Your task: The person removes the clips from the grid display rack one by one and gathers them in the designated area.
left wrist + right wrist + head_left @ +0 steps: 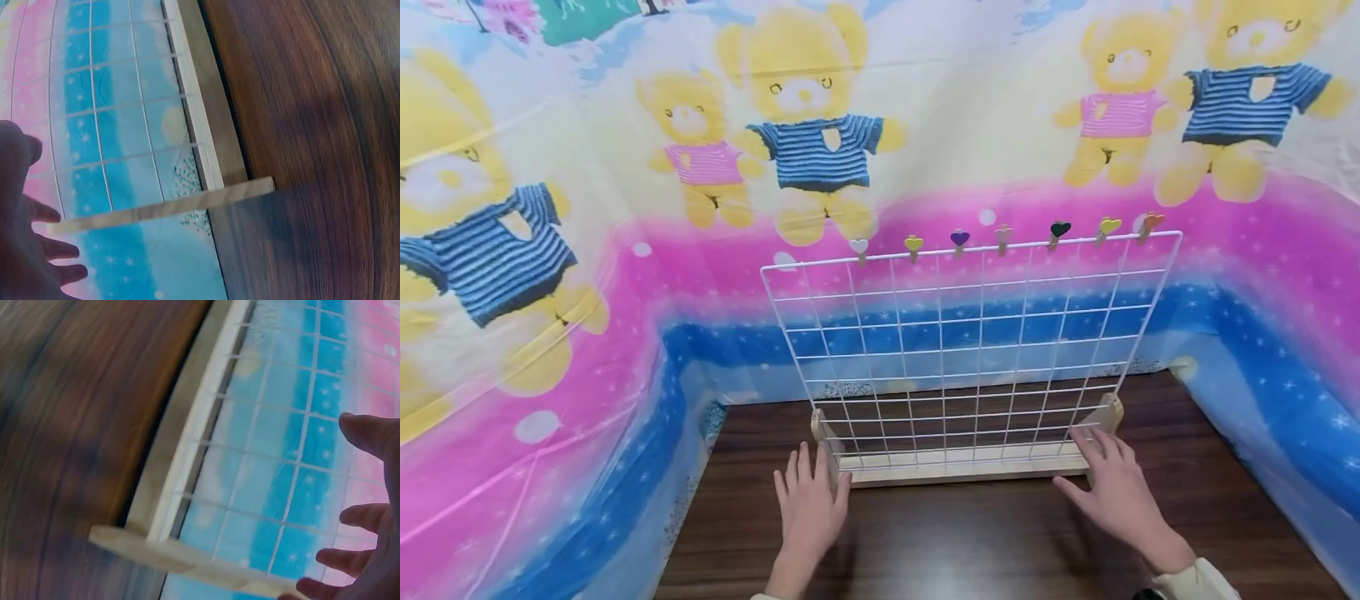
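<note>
A white wire grid panel point(940, 322) stands upright in a wooden base point(962, 475) with a wooden end piece at each side. Small heart-topped clothespins line its top bar, among them a purple one point(960, 239), a dark green one point(1060, 230) and an orange one point(1152, 222). By the base's left end is my left hand point(808, 508), fingers spread, close to the left end piece point(156, 209). My right hand point(1120, 493) has its fingers extended at the right end, beside the right end piece point(187, 564). Neither hand grips anything.
Beneath the rack lies a dark brown wood-grain table point(947, 542). Behind it and along both sides hangs a cloth point(970, 150) printed with teddy bears and pink and blue bands, meeting the table's edges.
</note>
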{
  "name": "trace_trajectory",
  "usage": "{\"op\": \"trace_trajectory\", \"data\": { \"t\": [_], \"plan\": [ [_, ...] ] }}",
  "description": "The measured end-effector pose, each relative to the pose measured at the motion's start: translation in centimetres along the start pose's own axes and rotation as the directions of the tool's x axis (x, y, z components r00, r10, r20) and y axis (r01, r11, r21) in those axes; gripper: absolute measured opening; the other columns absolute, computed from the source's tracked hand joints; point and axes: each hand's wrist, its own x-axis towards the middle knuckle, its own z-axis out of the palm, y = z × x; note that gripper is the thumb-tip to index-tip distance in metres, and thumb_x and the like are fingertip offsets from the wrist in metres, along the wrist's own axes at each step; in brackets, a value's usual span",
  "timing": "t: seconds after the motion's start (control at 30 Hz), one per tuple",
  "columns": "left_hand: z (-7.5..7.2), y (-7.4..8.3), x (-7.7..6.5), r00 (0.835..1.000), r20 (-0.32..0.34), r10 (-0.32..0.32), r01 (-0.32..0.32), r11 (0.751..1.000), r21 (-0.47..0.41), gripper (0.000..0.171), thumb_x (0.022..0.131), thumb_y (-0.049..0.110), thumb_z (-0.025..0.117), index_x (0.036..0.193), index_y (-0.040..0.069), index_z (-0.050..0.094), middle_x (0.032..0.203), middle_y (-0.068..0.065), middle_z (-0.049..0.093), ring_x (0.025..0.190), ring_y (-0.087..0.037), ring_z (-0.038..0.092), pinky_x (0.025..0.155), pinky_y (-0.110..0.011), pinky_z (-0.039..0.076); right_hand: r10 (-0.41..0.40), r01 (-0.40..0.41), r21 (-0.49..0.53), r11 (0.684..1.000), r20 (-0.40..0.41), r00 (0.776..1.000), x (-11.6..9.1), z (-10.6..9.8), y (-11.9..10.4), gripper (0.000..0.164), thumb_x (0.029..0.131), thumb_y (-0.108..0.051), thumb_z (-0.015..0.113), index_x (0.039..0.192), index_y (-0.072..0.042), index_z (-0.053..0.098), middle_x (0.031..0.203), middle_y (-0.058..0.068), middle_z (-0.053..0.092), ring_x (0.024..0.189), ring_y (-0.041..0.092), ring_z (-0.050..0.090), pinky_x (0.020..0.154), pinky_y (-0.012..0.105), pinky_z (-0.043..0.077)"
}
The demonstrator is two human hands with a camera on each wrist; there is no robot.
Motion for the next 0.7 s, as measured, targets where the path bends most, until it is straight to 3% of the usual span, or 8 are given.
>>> {"op": "trace_trajectory", "data": {
  "t": [0.13,0.23,0.43,0.57,0.7],
  "plan": [
    [-0.5,-0.6,0.7,0.993,-0.119,-0.008,-0.007,0.993,-0.118,0.059,0.095,0.035,0.051,0.138,-0.004,0.040,0.139,-0.027,0.038,0.127,-0.042,0.033,0.103,-0.061,0.017,0.004,-0.005,0.114,0.993,0.012,1.000,0.9,-0.7,-1.3,0.070,0.080,-0.036,0.074,0.134,0.000,0.049,0.128,0.029,0.045,0.114,0.050,0.038,0.087,0.063,0.033],
    [-1.0,-1.1,1.6,0.987,-0.160,-0.020,-0.015,0.976,-0.218,0.056,0.096,0.028,0.051,0.139,-0.006,0.038,0.138,-0.027,0.040,0.125,-0.042,0.036,0.102,-0.057,0.024,-0.005,0.006,0.151,0.989,-0.010,1.000,1.6,-1.1,-2.3,0.065,0.079,-0.030,0.076,0.132,0.000,0.051,0.124,0.026,0.050,0.113,0.045,0.042,0.087,0.059,0.036],
    [-1.8,-1.8,3.9,0.991,-0.130,-0.034,-0.019,0.922,-0.387,0.053,0.099,0.022,0.045,0.143,-0.005,0.032,0.141,-0.026,0.036,0.128,-0.039,0.034,0.101,-0.052,0.030,-0.060,0.067,0.200,0.978,-0.042,0.997,3.0,-2.1,-4.5,0.053,0.079,-0.022,0.076,0.124,-0.001,0.058,0.115,0.019,0.059,0.105,0.037,0.053,0.083,0.053,0.043],
    [-2.2,-2.0,5.4,0.996,-0.083,-0.034,-0.009,0.880,-0.475,0.051,0.100,0.019,0.044,0.144,-0.003,0.031,0.144,-0.024,0.034,0.131,-0.036,0.032,0.103,-0.051,0.029,-0.074,0.074,0.261,0.962,-0.010,0.997,3.9,-3.0,-6.1,0.047,0.082,-0.023,0.074,0.122,-0.002,0.060,0.111,0.013,0.064,0.099,0.029,0.059,0.078,0.046,0.048],
    [-2.4,-2.1,6.5,0.998,-0.052,-0.027,-0.007,0.828,-0.561,0.047,0.100,0.015,0.044,0.143,-0.003,0.033,0.140,-0.023,0.039,0.129,-0.036,0.037,0.102,-0.051,0.031,-0.077,0.058,0.370,0.927,0.036,0.996,5.0,-4.0,-8.1,0.043,0.085,-0.025,0.072,0.122,-0.007,0.060,0.106,0.007,0.067,0.090,0.019,0.062,0.073,0.039,0.050]
  ]
}}
